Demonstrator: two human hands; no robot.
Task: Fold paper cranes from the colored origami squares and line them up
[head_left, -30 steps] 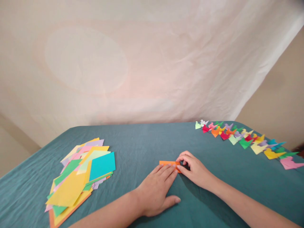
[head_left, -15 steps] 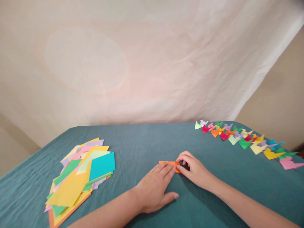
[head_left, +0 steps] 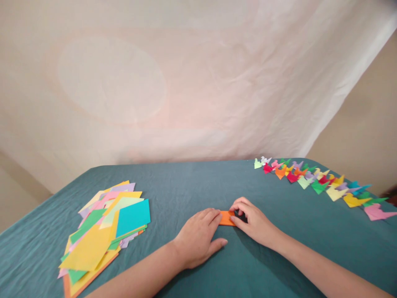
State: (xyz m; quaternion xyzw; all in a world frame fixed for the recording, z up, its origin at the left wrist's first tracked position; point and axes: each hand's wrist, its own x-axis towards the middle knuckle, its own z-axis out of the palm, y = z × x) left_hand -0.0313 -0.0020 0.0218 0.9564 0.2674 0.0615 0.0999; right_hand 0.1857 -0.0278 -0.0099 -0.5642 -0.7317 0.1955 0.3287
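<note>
A folded strip of orange paper lies on the dark green cloth between my hands. My left hand rests flat over its left part, fingers extended and thumb held apart, hiding that end. At the strip's right end, my right hand pinches the paper between thumb and curled fingers. Only the middle of the strip shows, as a plain orange band.
On the left sits a loose pile of coloured paper sheets, a blue sheet on top. Several small folded paper birds stand in rows along the right edge of the table. A pale cloth hangs behind.
My left hand has slid left along the orange strip, uncovering more of its middle. My right hand keeps its pinch at the right end.
</note>
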